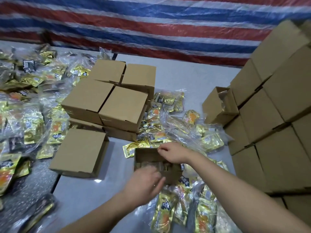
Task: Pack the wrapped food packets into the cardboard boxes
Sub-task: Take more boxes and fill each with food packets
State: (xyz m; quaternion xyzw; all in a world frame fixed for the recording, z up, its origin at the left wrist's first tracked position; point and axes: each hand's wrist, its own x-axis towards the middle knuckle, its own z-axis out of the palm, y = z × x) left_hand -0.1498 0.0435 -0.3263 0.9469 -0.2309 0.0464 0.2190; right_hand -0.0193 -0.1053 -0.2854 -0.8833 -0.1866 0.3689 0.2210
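Landmark: open box (143,156), on the grey table (80,195), a little right of centre.
Near packets (170,214): gold and clear wrapped packets heaped on the near side of the open box, reaching toward the bottom edge.
Left hand (143,184): blurred, at the near rim of the open box, fingers bent down over the contents; cannot tell whether they hold anything.
Right hand (173,153): at the far right corner of the open box, fingers curled, thumb and forefinger pinched at the rim; what they pinch is too small to make out.
Box contents: clear-wrapped packets lie inside the open box, partly hidden by both hands.
Closed box (79,151): left of the open box, apart from it.
Box stack (109,96): closed boxes in two layers, beyond and left of the open box.
Far packets (168,118): loose pile just beyond the open box.
Left heap (25,105): more packets far left of the open box.
Box wall (272,115): stacked boxes right of the open box.
Tarp (151,22): red, white and blue stripes behind everything.
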